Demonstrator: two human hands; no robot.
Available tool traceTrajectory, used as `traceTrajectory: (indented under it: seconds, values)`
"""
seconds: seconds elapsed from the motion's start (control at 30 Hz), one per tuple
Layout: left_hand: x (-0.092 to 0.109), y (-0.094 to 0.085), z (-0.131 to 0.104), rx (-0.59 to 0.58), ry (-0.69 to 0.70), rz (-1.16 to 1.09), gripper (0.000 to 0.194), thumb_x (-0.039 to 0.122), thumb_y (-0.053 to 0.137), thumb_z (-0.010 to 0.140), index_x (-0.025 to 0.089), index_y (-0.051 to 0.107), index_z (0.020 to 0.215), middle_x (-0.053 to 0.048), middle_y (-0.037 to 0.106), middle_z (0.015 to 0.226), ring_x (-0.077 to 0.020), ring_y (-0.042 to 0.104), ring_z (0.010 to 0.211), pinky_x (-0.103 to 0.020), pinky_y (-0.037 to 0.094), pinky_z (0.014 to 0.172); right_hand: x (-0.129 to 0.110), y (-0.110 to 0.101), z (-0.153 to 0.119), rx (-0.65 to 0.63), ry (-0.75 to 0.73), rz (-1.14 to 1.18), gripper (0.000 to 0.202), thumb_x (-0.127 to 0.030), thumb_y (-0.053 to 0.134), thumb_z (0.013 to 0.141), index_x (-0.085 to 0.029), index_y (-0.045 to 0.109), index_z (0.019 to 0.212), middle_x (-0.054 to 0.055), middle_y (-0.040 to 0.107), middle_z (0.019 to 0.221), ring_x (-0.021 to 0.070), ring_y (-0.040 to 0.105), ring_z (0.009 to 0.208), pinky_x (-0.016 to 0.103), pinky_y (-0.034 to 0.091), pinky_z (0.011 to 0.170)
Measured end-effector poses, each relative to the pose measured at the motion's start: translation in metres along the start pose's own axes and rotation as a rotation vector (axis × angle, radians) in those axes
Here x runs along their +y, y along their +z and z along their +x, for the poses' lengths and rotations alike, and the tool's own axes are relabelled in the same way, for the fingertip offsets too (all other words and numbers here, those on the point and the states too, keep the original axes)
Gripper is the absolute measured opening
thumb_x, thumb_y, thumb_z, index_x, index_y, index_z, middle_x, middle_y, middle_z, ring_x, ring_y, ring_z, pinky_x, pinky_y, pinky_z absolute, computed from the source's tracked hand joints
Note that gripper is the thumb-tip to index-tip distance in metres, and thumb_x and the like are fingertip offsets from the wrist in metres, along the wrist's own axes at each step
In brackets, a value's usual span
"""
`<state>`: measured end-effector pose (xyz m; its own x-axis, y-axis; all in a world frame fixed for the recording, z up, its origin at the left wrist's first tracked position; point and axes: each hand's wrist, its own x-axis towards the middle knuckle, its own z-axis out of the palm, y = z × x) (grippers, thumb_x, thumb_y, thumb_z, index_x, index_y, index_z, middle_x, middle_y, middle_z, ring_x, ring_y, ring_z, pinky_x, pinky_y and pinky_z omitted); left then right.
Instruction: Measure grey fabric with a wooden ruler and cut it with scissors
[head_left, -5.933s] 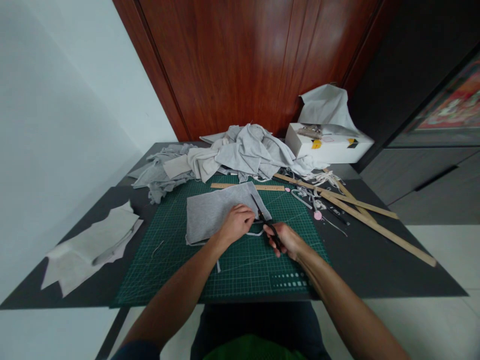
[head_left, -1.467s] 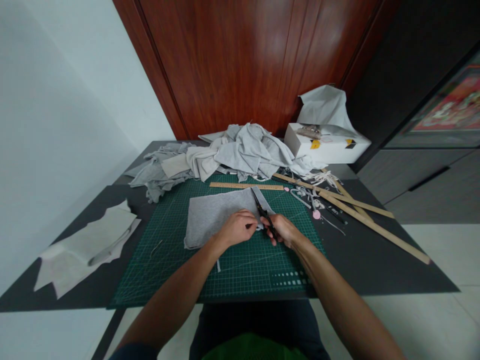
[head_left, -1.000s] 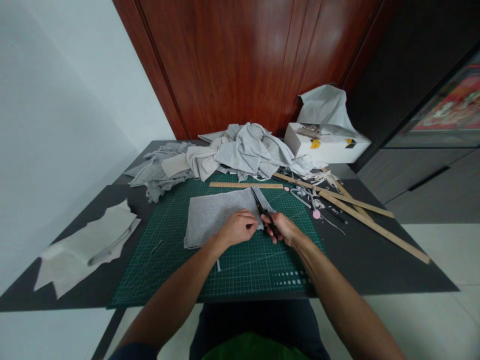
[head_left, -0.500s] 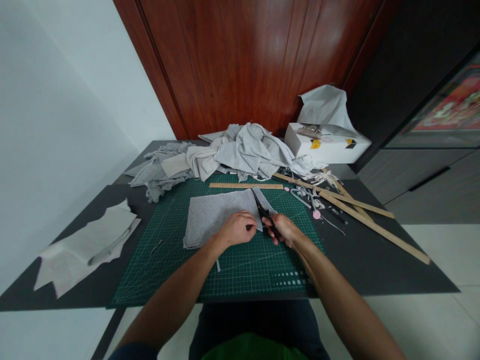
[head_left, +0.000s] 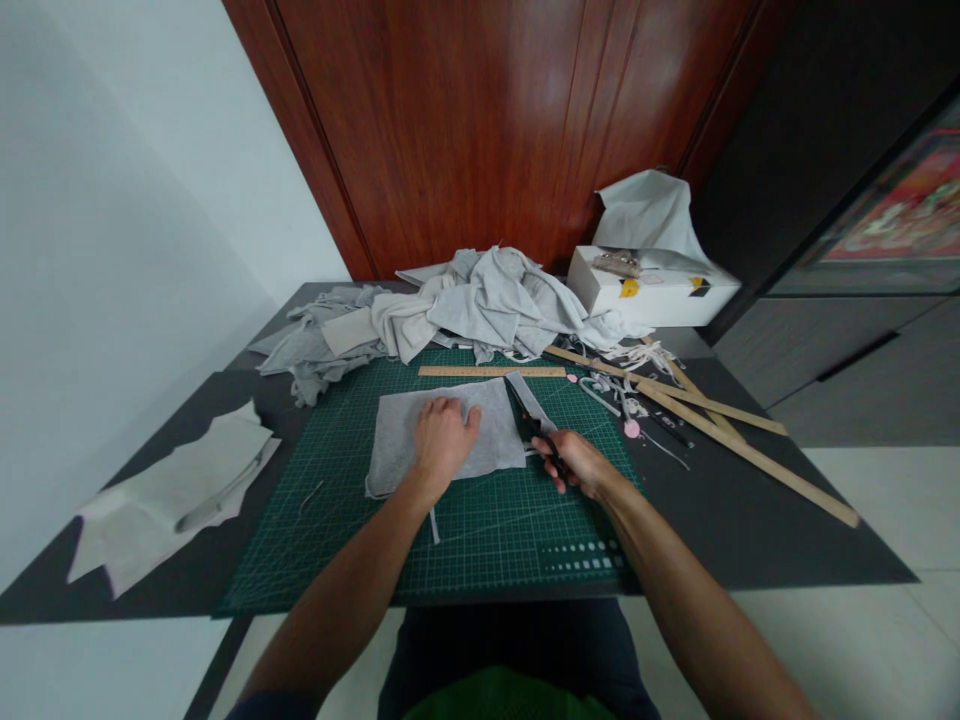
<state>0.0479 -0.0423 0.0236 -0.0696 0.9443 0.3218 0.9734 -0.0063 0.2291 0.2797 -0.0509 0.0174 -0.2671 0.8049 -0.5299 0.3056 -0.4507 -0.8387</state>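
A rectangle of grey fabric (head_left: 491,430) lies flat on the green cutting mat (head_left: 495,550). My left hand (head_left: 444,435) rests on top of it, fingers spread, palm down. In my right hand (head_left: 577,462) is a pair of black scissors (head_left: 541,436), its blades pointing up and left along the fabric's right edge. A narrow grey fabric strip (head_left: 531,398) lies just right of the blades, apart from the main piece along most of its length. A thin pale strip (head_left: 434,527) sticks out below the fabric's near edge.
Behind the fabric lies a wooden ruler (head_left: 491,372). Heaped grey cloth (head_left: 495,300) spans the back, beside a white box (head_left: 652,290). Long wooden strips (head_left: 750,455) and small cords lie to the right. A folded pale cloth (head_left: 180,490) is at the left.
My left hand has moved from the fabric's near right edge up and left onto its middle, and its fingers have spread. The scissors have shifted slightly right and down.
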Motion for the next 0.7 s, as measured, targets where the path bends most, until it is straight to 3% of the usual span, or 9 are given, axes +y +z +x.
traceTrajectory:
  seconds: [0.07,0.17,0.4,0.57,0.7]
  values:
    - [-0.001,-0.002,-0.001,-0.073,-0.099,0.117,0.054,0.057,0.051,0.100,0.009,0.073,0.111,-0.023,0.071,0.116,-0.0386,0.062,0.113,-0.049,0.048,0.097,0.000,-0.003,-0.003,0.010,-0.014,-0.019,0.035,-0.040,0.053,0.096,-0.020,0.050,0.067,-0.004,0.053,0.047,0.0084,0.049,0.032,0.022,0.016,0.036]
    - [0.000,0.002,-0.004,-0.148,-0.123,0.176,0.067,0.066,0.049,0.098,0.005,0.068,0.120,-0.029,0.067,0.125,-0.0451,0.057,0.120,-0.053,0.045,0.098,-0.002,-0.009,-0.009,-0.020,-0.055,-0.030,0.036,-0.045,0.055,0.094,-0.019,0.052,0.069,-0.003,0.054,0.049,0.0083,0.049,0.033,0.022,0.016,0.036]
    - [-0.002,0.012,-0.003,-0.208,-0.080,0.163,0.069,0.067,0.053,0.095,0.010,0.060,0.135,-0.029,0.057,0.144,-0.0485,0.049,0.132,-0.058,0.039,0.105,-0.024,-0.016,-0.013,-0.175,-0.214,0.095,0.042,-0.055,0.074,0.081,-0.018,0.056,0.072,-0.002,0.058,0.059,0.0090,0.055,0.041,0.022,0.013,0.036]
    - [-0.002,0.006,0.000,-0.268,-0.066,0.131,0.068,0.065,0.055,0.095,0.012,0.058,0.137,-0.028,0.054,0.148,-0.0488,0.046,0.135,-0.060,0.038,0.106,-0.034,-0.017,0.010,-0.126,-0.236,0.087,0.035,-0.042,0.086,0.071,-0.015,0.066,0.079,0.003,0.068,0.070,0.0108,0.062,0.054,0.019,0.024,0.038]
    - [-0.004,0.004,0.002,-0.303,-0.025,0.107,0.067,0.062,0.056,0.095,0.016,0.055,0.143,-0.024,0.050,0.154,-0.0464,0.044,0.139,-0.058,0.038,0.109,-0.026,-0.013,0.025,-0.101,-0.266,0.071,0.033,-0.036,0.088,0.068,-0.014,0.071,0.086,0.003,0.070,0.070,0.0112,0.061,0.058,0.018,0.032,0.041]
